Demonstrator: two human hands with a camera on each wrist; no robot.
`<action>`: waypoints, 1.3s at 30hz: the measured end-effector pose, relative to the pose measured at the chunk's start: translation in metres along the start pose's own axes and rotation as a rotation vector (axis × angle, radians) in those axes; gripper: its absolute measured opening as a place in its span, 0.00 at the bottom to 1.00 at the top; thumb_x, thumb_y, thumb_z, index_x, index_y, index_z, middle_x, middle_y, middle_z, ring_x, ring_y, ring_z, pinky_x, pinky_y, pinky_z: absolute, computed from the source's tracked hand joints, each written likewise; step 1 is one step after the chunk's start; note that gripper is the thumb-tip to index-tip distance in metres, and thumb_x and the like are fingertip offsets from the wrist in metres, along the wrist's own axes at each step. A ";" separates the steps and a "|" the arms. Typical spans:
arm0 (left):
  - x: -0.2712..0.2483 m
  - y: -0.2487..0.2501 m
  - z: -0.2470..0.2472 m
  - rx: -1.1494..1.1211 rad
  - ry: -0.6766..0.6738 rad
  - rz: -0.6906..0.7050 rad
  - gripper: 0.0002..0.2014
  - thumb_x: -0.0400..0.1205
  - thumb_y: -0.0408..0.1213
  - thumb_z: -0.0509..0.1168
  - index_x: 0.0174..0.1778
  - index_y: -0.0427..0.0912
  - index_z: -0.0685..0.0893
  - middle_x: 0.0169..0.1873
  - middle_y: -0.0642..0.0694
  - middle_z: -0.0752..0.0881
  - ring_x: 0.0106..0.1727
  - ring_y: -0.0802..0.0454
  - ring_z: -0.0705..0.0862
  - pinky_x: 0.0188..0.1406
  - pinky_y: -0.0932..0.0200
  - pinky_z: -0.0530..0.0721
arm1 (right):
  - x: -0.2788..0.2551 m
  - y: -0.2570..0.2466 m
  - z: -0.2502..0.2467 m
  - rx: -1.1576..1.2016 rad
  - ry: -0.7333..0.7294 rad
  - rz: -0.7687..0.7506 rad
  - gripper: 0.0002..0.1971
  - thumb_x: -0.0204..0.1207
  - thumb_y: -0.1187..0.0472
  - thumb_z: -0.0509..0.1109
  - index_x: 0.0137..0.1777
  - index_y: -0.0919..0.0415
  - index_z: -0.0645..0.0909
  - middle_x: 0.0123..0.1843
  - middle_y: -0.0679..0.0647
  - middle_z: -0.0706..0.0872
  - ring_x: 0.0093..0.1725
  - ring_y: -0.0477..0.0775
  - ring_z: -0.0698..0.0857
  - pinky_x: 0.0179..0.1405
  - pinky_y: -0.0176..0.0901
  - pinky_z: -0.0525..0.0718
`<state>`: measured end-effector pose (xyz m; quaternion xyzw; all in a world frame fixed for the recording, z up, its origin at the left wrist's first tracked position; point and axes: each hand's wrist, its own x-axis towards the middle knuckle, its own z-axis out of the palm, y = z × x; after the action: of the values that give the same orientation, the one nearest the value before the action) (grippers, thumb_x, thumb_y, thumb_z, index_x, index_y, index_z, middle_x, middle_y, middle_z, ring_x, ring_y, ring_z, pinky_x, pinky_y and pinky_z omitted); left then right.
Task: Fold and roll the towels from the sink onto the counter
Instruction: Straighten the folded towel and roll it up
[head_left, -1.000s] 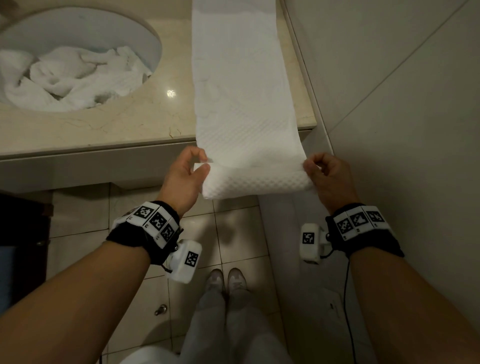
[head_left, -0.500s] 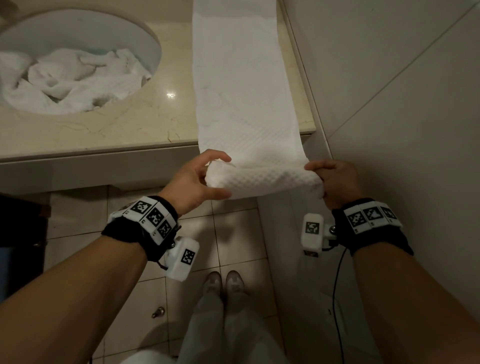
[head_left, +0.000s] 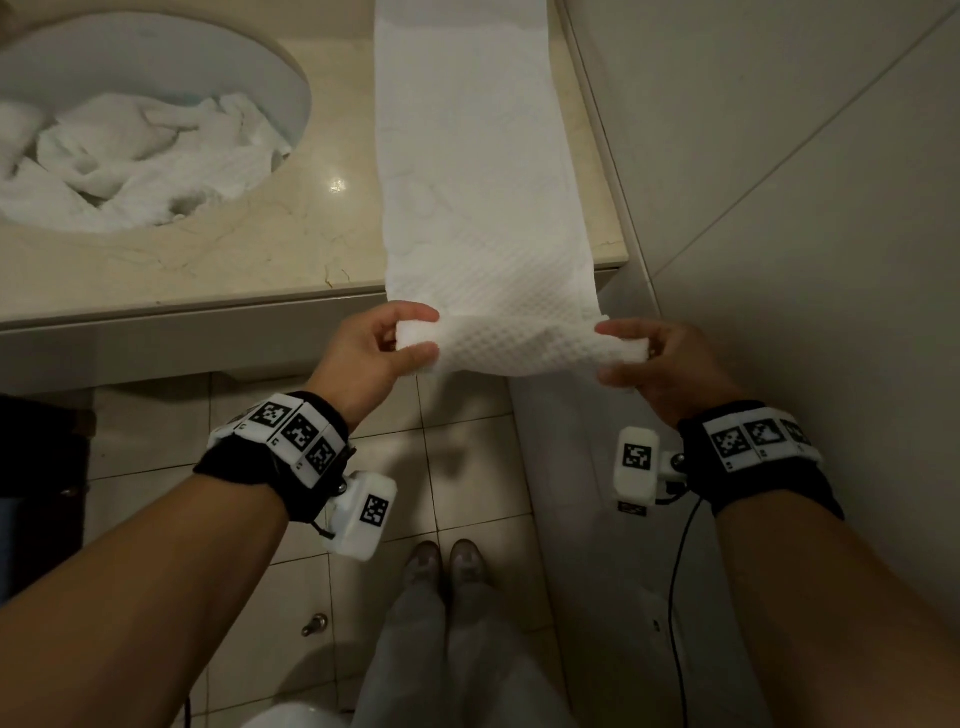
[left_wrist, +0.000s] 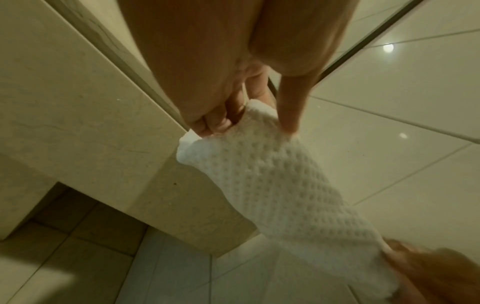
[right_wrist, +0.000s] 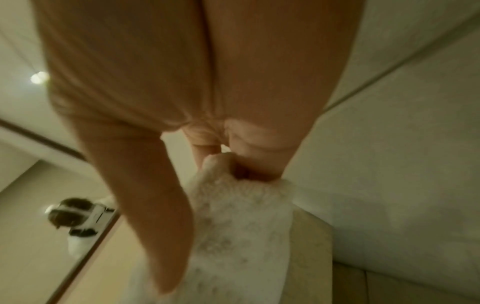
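A long white towel (head_left: 467, 171), folded into a narrow strip, lies along the right end of the counter (head_left: 218, 260), with its near end hanging past the counter's front edge close to the front right corner. That near end is turned into a short roll (head_left: 519, 345) held in the air just in front of the front edge. The left hand (head_left: 371, 356) grasps the roll's left end, thumb and fingers curled around it; the left wrist view shows the fingers (left_wrist: 215, 121) pressed into the waffle-textured cloth. The right hand (head_left: 657, 364) grasps the roll's right end in the same manner, and the right wrist view, which is blurred, shows the fingers (right_wrist: 259, 156) dug into the cloth. The strip's right edge runs near the counter's right edge, which meets the tiled wall (head_left: 779, 182). Bare counter surface lies between the strip's left edge and the sink (head_left: 291, 67). The sink is set into the left part of the counter and contains a loose heap of crumpled white towels (head_left: 130, 161). Below the hands, the tiled floor (head_left: 467, 467) is visible in front of the counter.
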<state>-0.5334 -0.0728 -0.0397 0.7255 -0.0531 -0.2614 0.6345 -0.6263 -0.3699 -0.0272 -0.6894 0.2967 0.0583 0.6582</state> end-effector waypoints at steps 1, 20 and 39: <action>0.000 0.000 0.000 0.009 -0.013 -0.019 0.19 0.75 0.23 0.76 0.51 0.53 0.88 0.45 0.50 0.89 0.45 0.48 0.87 0.51 0.51 0.88 | 0.000 0.000 0.000 -0.080 0.010 -0.037 0.24 0.58 0.84 0.79 0.49 0.58 0.88 0.53 0.59 0.88 0.49 0.58 0.87 0.47 0.50 0.87; 0.006 0.005 -0.009 0.036 0.084 -0.039 0.21 0.65 0.52 0.80 0.45 0.41 0.88 0.44 0.45 0.87 0.45 0.51 0.83 0.47 0.52 0.80 | 0.022 -0.015 0.013 -0.056 -0.071 -0.165 0.08 0.70 0.58 0.77 0.50 0.52 0.88 0.46 0.51 0.92 0.47 0.53 0.91 0.45 0.45 0.88; 0.035 0.026 -0.010 0.213 0.254 0.023 0.03 0.76 0.40 0.78 0.42 0.48 0.90 0.44 0.58 0.89 0.48 0.69 0.84 0.60 0.63 0.78 | 0.033 -0.023 0.003 -0.312 -0.134 -0.210 0.29 0.48 0.64 0.90 0.51 0.47 0.88 0.61 0.53 0.85 0.62 0.52 0.84 0.49 0.42 0.89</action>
<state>-0.4921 -0.0828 -0.0255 0.8151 -0.0079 -0.1530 0.5586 -0.5876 -0.3785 -0.0233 -0.8047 0.1661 0.0806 0.5642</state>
